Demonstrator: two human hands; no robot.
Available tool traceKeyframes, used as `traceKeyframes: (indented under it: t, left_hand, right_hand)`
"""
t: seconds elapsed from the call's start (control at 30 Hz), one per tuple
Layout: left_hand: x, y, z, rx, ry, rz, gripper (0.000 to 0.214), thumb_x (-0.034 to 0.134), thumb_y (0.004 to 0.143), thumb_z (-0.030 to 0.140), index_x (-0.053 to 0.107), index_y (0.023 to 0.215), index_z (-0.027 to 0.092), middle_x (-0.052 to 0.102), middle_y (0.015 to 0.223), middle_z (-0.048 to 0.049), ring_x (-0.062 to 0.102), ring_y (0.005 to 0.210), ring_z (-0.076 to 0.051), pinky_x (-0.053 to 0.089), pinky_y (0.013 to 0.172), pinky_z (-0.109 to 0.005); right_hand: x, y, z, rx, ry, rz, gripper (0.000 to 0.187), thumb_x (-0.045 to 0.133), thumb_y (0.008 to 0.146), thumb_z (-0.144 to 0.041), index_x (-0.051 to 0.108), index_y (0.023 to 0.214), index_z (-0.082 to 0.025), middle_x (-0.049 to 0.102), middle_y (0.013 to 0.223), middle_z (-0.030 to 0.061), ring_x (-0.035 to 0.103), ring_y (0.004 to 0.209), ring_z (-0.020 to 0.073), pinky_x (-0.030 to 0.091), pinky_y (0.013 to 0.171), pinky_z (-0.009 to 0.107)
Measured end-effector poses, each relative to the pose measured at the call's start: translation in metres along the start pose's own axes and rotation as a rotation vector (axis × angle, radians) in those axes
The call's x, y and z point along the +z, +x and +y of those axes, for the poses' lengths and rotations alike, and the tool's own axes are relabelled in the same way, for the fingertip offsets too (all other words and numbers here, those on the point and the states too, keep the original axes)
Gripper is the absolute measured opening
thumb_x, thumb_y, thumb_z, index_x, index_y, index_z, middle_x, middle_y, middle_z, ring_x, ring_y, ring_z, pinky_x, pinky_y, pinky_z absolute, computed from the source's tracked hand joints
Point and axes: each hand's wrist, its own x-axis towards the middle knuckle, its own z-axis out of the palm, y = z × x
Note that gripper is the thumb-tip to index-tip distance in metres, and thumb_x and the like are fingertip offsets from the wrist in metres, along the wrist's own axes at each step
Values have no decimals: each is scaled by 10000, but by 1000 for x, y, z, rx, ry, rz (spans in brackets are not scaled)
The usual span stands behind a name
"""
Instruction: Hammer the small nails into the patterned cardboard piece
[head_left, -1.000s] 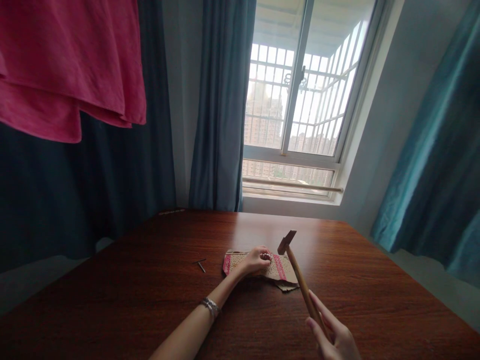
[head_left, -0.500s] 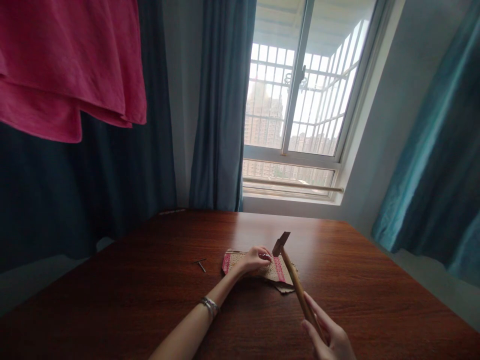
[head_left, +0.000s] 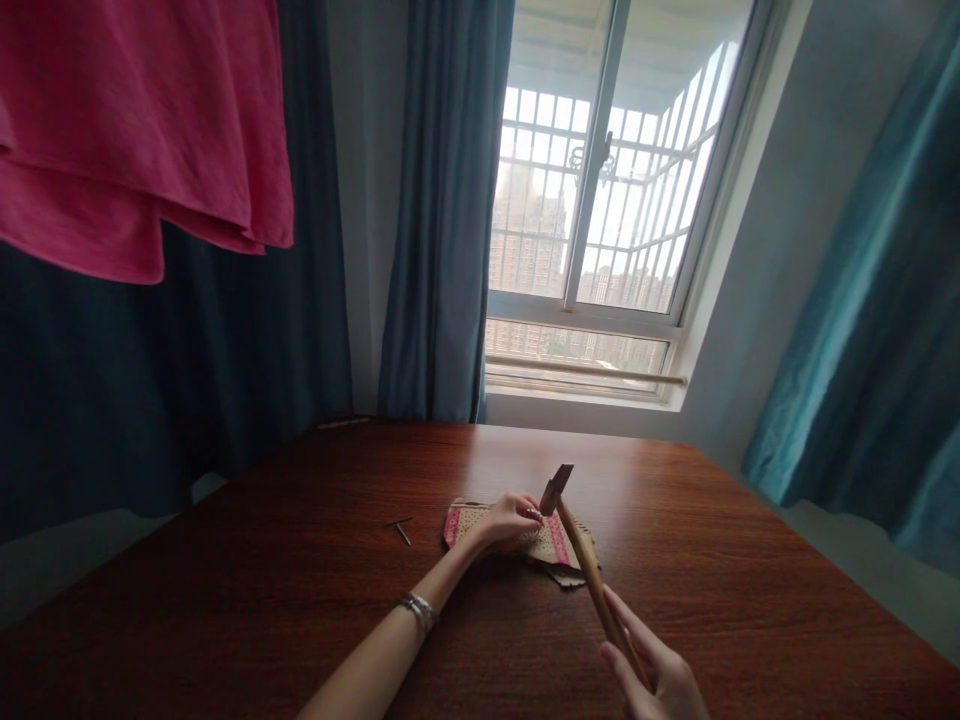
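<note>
My left hand (head_left: 507, 519) rests on a piece of cardboard (head_left: 555, 547) with pink dotted bands, fingers pinched together on something small that I cannot make out. My right hand (head_left: 660, 680) grips the wooden handle of a small hammer (head_left: 581, 555) near the bottom edge. The hammer's dark head (head_left: 556, 489) hovers right beside my left fingertips, just above the cardboard. A bracelet sits on my left wrist.
Two thin nails (head_left: 401, 528) lie on the brown wooden table (head_left: 300, 600) to the left of the cardboard. Behind the table is a window (head_left: 592, 220) with blue curtains on both sides. A pink cloth (head_left: 142, 130) hangs at the upper left.
The hammer head has swung leftward and slightly down, closing in on my left fingertips. My right hand has shifted a little left. My left hand stays on the cardboard.
</note>
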Motion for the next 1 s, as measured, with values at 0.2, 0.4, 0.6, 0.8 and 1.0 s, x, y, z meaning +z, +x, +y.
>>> traceKeyframes:
  t: [0.2, 0.4, 0.6, 0.8, 1.0]
  left_hand:
    - [1, 1, 1, -38, -25, -10, 193, 627, 645, 238, 704, 751, 96, 635, 858, -63, 565, 742, -141, 419, 639, -206]
    - [2, 1, -1, -28, -38, -1, 182, 624, 638, 221, 703, 747, 99, 629, 820, -49, 554, 705, -122, 401, 613, -196]
    - [2, 1, -4, -60, -100, 0, 180, 640, 613, 211, 693, 732, 86, 629, 800, -56, 546, 657, -111, 386, 564, -190]
    - [2, 1, -4, -53, -107, 1, 182, 644, 615, 215, 692, 741, 92, 630, 816, -56, 546, 659, -112, 387, 579, -197]
    - [2, 0, -1, -72, -109, 6, 180, 646, 605, 215, 688, 724, 87, 627, 810, -61, 548, 667, -118, 388, 579, -199]
  right_hand:
    - [-15, 8, -13, -12, -41, -166, 465, 507, 790, -325, 516, 1220, -147, 544, 1228, 78, 481, 1143, 231, 317, 978, 324]
    - [-20, 11, -31, -41, -81, -180, 454, 519, 782, -312, 524, 1212, -170, 549, 1220, 69, 492, 1129, 230, 348, 959, 306]
    - [-10, 11, -33, -52, -117, -76, 469, 500, 771, -400, 580, 1160, -150, 603, 1161, 86, 520, 1106, 234, 356, 965, 310]
    - [-9, 12, -31, -38, -96, -55, 502, 492, 776, -409, 548, 1189, -128, 585, 1185, 87, 508, 1120, 237, 340, 977, 327]
    - [-10, 13, -34, -36, -80, -92, 471, 515, 775, -371, 550, 1188, -146, 572, 1196, 86, 498, 1130, 243, 332, 978, 350]
